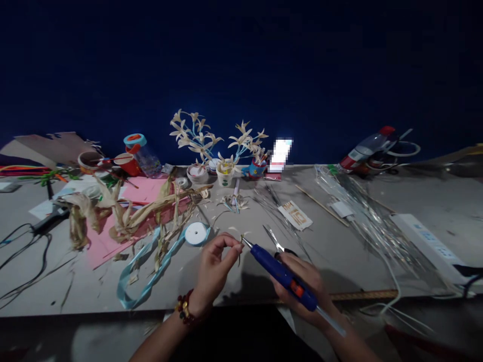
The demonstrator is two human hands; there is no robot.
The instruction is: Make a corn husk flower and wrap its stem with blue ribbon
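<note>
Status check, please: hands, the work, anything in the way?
Left hand: pinching small pale floral piece. Right hand: holding blue glue gun, nozzle at the piece. Scissors just beyond right hand, possibly a slight obstacle.

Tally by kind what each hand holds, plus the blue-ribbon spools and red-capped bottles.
Glue gun, in the right hand: 1
Small flower piece, in the left hand: 1
Blue-ribbon spool: 1
Red-capped bottle: 1
Total: 4

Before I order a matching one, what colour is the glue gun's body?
The glue gun's body is dark blue, seen best in the head view.
</note>
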